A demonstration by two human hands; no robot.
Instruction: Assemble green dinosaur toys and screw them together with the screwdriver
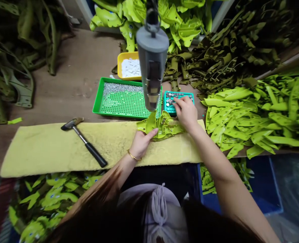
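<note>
My left hand [142, 143] grips a lime-green plastic shell [164, 126], thumb over its near edge. The shell lies hollow side up on the yellow cloth [45, 148], with ribs and small parts showing inside. Off to the right, my right hand [186, 113] reaches over a small teal tray [167, 110] of round silvery discs. Its thumb and index finger are pinched together at the discs; whether one is between the fingertips is too small to tell. An electric screwdriver [153, 64] hangs straight above the shell, its lower end close to the shell's far edge.
A hammer [86, 143] lies on the cloth's left half. Behind are a green perforated tray [96, 101] of screws and a yellow tub [119, 67] of white pieces. Lime-green parts [260, 114] heap at right, dark olive parts [230, 54] behind, more olive parts [25, 64] at left.
</note>
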